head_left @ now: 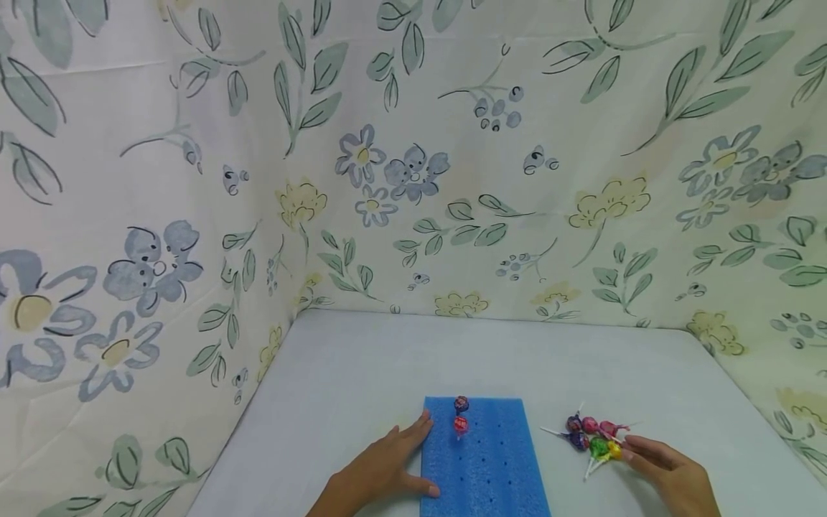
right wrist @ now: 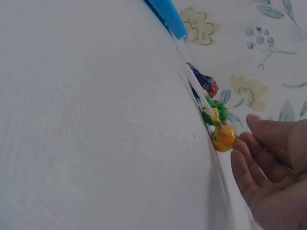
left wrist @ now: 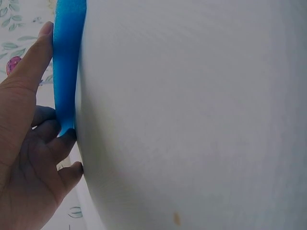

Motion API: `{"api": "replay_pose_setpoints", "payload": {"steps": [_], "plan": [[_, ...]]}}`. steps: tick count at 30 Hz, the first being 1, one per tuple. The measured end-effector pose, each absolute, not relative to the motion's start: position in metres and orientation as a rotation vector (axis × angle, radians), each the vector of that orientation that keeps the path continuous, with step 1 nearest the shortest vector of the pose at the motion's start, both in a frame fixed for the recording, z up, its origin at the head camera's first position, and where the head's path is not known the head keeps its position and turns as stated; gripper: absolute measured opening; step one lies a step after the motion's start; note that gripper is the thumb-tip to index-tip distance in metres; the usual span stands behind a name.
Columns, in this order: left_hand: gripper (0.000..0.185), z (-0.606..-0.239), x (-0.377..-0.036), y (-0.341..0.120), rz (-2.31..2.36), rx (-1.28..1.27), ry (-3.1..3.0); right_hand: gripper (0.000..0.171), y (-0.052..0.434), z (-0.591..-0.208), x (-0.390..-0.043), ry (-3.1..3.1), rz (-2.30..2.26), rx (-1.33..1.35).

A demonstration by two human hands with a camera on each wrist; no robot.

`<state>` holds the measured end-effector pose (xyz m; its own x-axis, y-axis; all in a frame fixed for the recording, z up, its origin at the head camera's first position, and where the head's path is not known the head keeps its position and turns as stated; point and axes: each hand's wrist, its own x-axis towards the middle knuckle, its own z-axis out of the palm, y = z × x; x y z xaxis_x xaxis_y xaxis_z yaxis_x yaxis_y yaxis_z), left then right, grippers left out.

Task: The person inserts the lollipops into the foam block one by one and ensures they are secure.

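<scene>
A blue foam board point(head_left: 491, 467) with rows of small holes lies on the white table point(head_left: 362, 366). Two wrapped lollipops stand in its far left holes, a purple one point(head_left: 461, 403) behind a red one point(head_left: 461, 424). My left hand point(head_left: 403, 459) lies flat against the board's left edge point(left wrist: 67, 62), fingers straight and thumb on the near part. To the right lies a loose pile of wrapped lollipops point(head_left: 591, 436). My right hand point(head_left: 646, 452) rests beside it, fingers relaxed. Its fingertips point(right wrist: 242, 143) meet an orange lollipop point(right wrist: 223, 138), with a green one point(right wrist: 214, 112) just beyond.
Floral cloth walls point(head_left: 413, 179) close in the table on the left, back and right. White tabletop stretches behind the board and between the board and the pile.
</scene>
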<state>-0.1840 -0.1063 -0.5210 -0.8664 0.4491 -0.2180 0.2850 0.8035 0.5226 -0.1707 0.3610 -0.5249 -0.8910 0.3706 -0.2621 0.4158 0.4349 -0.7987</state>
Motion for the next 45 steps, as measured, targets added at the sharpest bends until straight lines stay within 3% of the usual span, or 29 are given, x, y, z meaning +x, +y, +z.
{"api": "replay_pose_setpoints", "payload": {"steps": [29, 45], "plan": [[0.108, -0.521, -0.184, -0.107, 0.709, 0.564, 2.653, 0.062, 0.358, -0.54, -0.182, 2.702, -1.309, 0.622], [0.109, -0.522, -0.183, -0.108, 0.703, 0.61, 2.676, 0.065, 0.359, -0.537, -0.178, 2.684, -1.283, 0.543]]}}
